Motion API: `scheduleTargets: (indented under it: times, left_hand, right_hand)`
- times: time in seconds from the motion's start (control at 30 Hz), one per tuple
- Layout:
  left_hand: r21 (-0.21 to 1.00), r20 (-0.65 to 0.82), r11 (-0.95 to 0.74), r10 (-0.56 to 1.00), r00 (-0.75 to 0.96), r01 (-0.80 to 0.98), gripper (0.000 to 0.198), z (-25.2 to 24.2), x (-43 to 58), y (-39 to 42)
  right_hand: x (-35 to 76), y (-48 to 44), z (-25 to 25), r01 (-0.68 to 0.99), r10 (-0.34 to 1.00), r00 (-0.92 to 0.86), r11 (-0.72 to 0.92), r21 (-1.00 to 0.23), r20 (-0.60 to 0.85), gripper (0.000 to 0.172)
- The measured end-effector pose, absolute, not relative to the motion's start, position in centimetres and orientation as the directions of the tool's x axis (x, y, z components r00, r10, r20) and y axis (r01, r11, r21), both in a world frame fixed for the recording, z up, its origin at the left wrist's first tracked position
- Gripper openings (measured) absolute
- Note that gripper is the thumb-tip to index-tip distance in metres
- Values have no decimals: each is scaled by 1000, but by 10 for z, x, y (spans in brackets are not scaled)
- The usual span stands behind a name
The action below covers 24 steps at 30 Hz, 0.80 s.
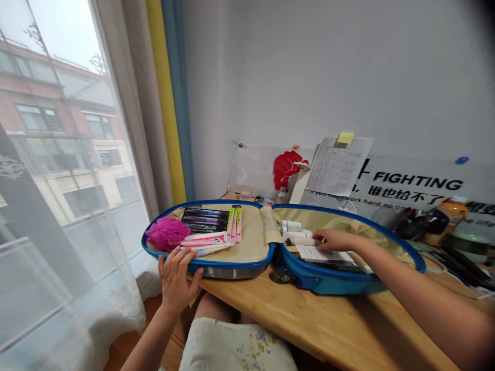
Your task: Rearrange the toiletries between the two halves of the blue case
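Note:
A blue-rimmed suitcase (232,267) lies open on a wooden table. Its left half holds a magenta mesh bath puff (168,233), several dark pens (204,220), pink-and-green packets (234,225) and toothpaste tubes (207,239). My left hand (178,275) rests over the near rim of that half, fingers apart, beside the tubes. In the right half, my right hand (333,240) reaches in with curled fingers at the end of a white tube (303,241). Other white tubes (292,225) lie behind it, and a white card (323,254) is under the hand.
The wooden table (294,314) extends in front of the suitcase. Behind the right half stand an orange bottle (448,216), a dark pen holder (410,221) and cables. A printed sheet (340,165) hangs on the wall; curtains (170,103) and a window are at left.

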<state>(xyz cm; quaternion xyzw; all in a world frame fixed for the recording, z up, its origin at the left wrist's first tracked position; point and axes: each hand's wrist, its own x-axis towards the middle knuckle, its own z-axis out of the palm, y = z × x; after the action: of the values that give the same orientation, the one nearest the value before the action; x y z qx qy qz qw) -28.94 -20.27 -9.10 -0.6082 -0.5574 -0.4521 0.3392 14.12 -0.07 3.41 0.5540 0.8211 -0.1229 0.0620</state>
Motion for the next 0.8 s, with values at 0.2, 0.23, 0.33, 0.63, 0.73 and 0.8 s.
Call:
scheduleTargets:
  times: [0.2,0.23,0.33,0.63,0.73,0.8]
  left_hand:
    - [108,923,-136,382,-49,985,38,-91,-289,-203]
    - [103,924,-136,380,-44,985,37,-91,-289,-203]
    - [91,923,-134,383,-33,987,37,-90,-289,-203]
    - [149,899,-117,430,-85,982,38,-95,-289,-203]
    - [149,895,-107,438,-88,983,37,-96,-289,-203]
    - [146,898,-105,431,-87,984,35,-95,-288,-203]
  right_hand:
    - [138,2,31,911,875,-408,371,-180,-262,40]
    - [138,2,32,908,870,-414,374,-189,-267,39]
    - [137,2,33,903,862,-425,379,-204,-278,37]
    - [137,-4,47,904,881,-418,381,-193,-221,36]
    - [142,-6,61,906,896,-410,379,-188,-170,31]
    - [141,-7,74,911,920,-387,372,-177,-59,29]
